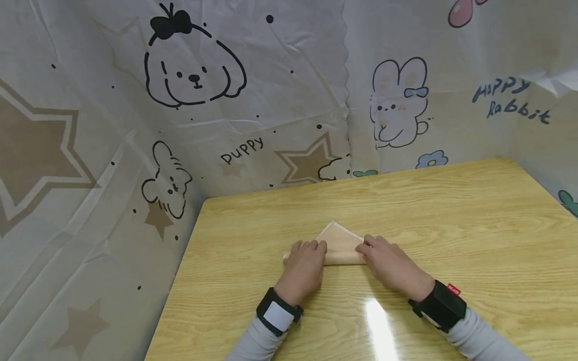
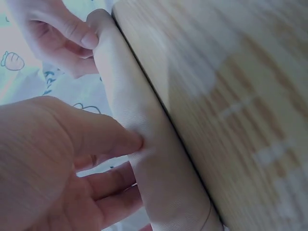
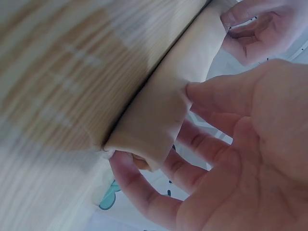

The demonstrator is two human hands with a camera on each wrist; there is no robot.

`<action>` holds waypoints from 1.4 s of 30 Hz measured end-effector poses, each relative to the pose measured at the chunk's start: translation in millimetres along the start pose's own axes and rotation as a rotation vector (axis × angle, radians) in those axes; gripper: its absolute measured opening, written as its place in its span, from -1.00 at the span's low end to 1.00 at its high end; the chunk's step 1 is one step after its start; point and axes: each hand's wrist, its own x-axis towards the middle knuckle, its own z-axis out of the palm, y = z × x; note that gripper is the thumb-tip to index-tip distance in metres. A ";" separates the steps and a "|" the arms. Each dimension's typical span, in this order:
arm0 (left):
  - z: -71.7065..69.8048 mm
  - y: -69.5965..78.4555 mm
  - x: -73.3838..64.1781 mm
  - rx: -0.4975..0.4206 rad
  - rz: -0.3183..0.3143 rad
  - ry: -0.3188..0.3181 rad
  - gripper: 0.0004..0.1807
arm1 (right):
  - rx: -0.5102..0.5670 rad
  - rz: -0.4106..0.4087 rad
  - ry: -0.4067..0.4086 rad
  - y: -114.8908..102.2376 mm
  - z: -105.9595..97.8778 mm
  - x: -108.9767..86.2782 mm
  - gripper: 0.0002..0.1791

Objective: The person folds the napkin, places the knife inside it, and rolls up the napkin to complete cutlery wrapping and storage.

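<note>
A beige cloth (image 1: 337,240) lies on the table, its near side rolled into a tube and a pale-edged triangular corner pointing away from me. My left hand (image 1: 303,265) holds the left part of the roll, the thumb pressing its near face in the left wrist view, where the rolled cloth (image 2: 132,110) shows a fine weave. Toward the other end, my right hand (image 1: 392,264) grips the roll. In the right wrist view its thumb presses the near side, and one finger of the right hand (image 3: 236,139) touches the open end, where inner layers show.
The light wood table (image 1: 253,225) surrounds the cloth, with a bright glare patch near its front. Behind and to the left hang white printed sheets (image 1: 289,90). Black bands (image 1: 440,303) sit on both wrists, over grey sleeves (image 1: 485,337).
</note>
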 end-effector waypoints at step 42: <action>-5.7 -0.8 3.0 0.028 0.009 0.041 -0.87 | -0.004 0.021 -0.014 -2.9 -0.3 0.0 -0.66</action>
